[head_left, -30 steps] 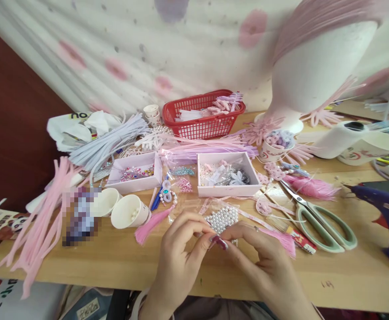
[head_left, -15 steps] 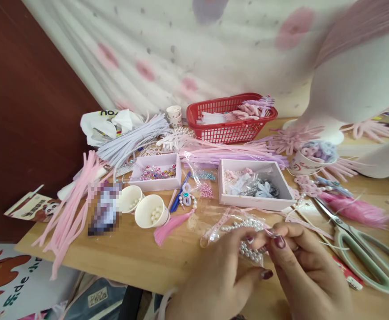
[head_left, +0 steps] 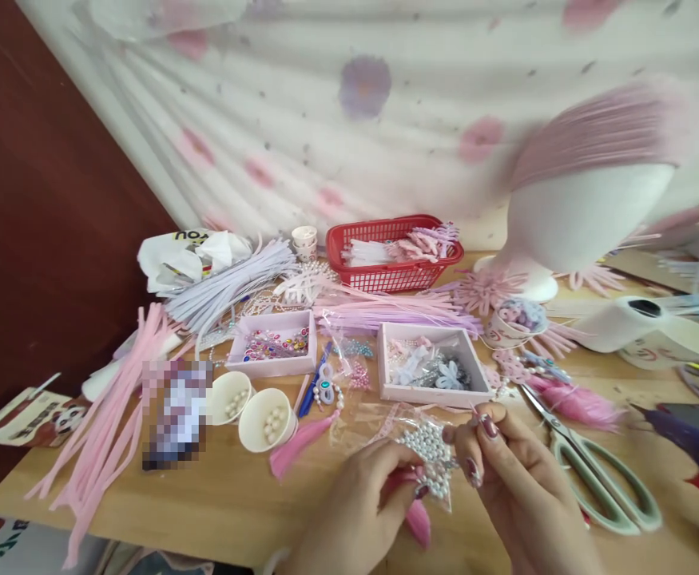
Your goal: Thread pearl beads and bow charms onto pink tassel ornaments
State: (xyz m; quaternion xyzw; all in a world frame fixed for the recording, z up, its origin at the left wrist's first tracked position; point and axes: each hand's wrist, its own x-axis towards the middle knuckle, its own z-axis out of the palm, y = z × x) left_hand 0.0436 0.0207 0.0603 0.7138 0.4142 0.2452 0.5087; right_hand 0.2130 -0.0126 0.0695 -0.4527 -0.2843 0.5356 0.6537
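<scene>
My left hand (head_left: 361, 499) is closed, thumb against fingers, on a pink tassel (head_left: 418, 523) whose strands hang below the fingertips. Close beside it, my right hand (head_left: 517, 475) pinches something thin and small at the fingertips, too fine to make out. Behind both hands lies a clear bag of silvery pearl beads (head_left: 424, 439), partly covered by the fingers. Green-handled scissors (head_left: 594, 471) rest just right of my right hand. A finished-looking pink tassel charm (head_left: 304, 443) with a beaded loop lies to the left.
Two paper cups (head_left: 268, 419) of white beads stand left of centre. Behind are a box of gems (head_left: 271, 367), a box of ornaments (head_left: 433, 395) and a red basket (head_left: 394, 275). Pink fuzzy stems (head_left: 101, 431) hang over the left edge. A white mannequin head (head_left: 582, 208) stands at right.
The hands have moved slightly apart, and the pink tassel now shows under my left hand. The camera view has tilted up and turned right.
</scene>
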